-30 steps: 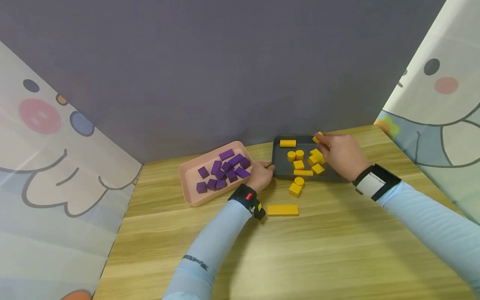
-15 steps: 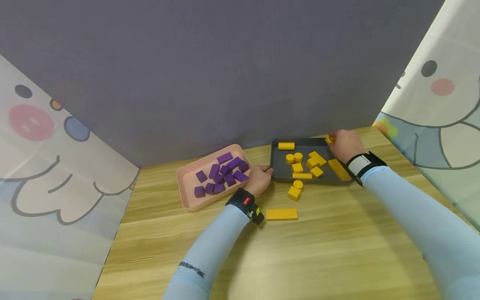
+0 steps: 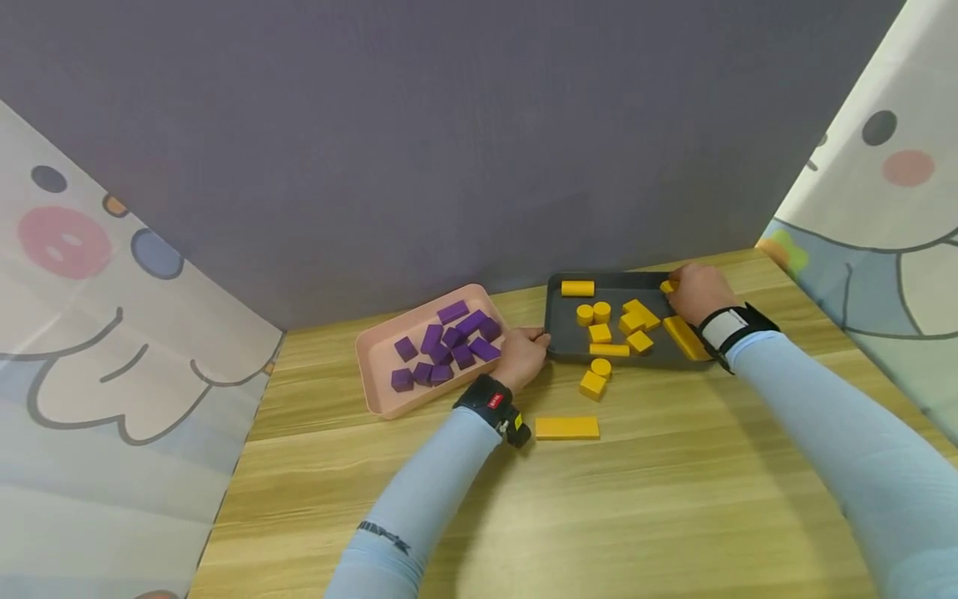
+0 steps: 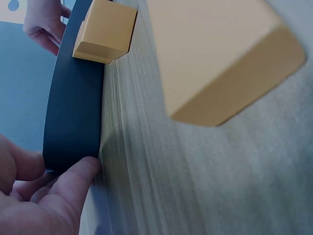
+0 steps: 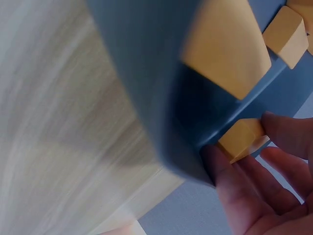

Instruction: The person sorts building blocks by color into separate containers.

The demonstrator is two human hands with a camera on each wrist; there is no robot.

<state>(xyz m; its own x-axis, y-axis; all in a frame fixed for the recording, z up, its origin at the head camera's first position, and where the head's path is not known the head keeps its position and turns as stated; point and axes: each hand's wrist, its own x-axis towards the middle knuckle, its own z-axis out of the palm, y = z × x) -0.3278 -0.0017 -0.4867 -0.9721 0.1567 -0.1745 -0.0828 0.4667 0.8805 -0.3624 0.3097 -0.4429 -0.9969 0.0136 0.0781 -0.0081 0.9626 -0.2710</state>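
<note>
In the head view my left hand (image 3: 523, 358) is at the left end of a dark grey tray (image 3: 555, 309). The left wrist view shows its thumb and fingers around the tray's end wall (image 4: 73, 122). My right hand (image 3: 701, 293) is at the tray's far right corner. Between thumb and fingers it pinches a small yellow block (image 5: 242, 138), low inside that corner in the right wrist view. In the tray lie several yellow blocks, among them a cylinder (image 3: 578, 289) and a long flat block (image 3: 684, 338) beside the right wrist.
A pink tray (image 3: 382, 399) of several purple blocks (image 3: 441, 353) stands left of my left hand. In front of the grey tray, a yellow disc (image 3: 601, 368), a yellow cube (image 3: 593, 385) and a flat yellow block (image 3: 567, 428) lie on the wooden table (image 3: 636, 507). A grey wall rises behind.
My right hand has carried the yellow block rightward and down into the tray's far right corner. The left hand stays at the tray's left end.
</note>
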